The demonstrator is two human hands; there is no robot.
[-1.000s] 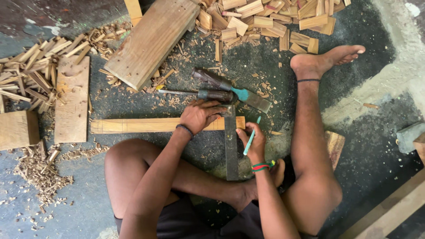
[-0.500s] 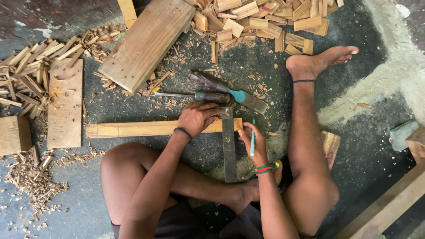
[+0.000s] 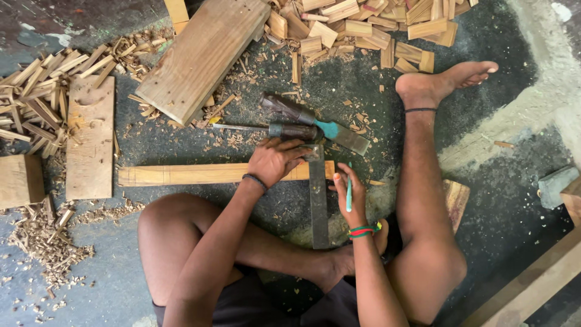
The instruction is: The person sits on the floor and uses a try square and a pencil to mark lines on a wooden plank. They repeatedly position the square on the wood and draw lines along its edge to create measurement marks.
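On the long wooden strip (image 3: pixel 200 174), near its right end, the left hand (image 3: pixel 275 160) presses flat, fingers spread over the wood and over the head of a metal try square (image 3: pixel 318 203). Square's blade runs from the strip back toward the person's crossed legs. Just right of the blade, the right hand (image 3: pixel 353 195) is closed on a green pencil (image 3: pixel 348 194), held upright along the fingers, tip toward the strip; whether the tip touches the wood cannot be told.

Strip lies flat on the dark floor (image 3: pixel 496 200), crosswise in front of the person. It looks stiff, light, dry and not slippery; likely best held down from above close to the square, as the left hand does, or lifted near its middle. The square looks heavier, rigid; the thick head is the natural grip.

Just beyond the strip: a hammer (image 3: pixel 266 129) with a long metal shaft, and a dark tool with a teal part (image 3: pixel 318 124), touching or overlapping each other. Farther beyond, a broad plank (image 3: pixel 203 54) lies at an angle, with a heap of short offcuts (image 3: pixel 363 27) to its right. Left of the strip's far end, a board (image 3: pixel 91 139), thin sticks (image 3: pixel 36 100), shavings (image 3: pixel 42 248).
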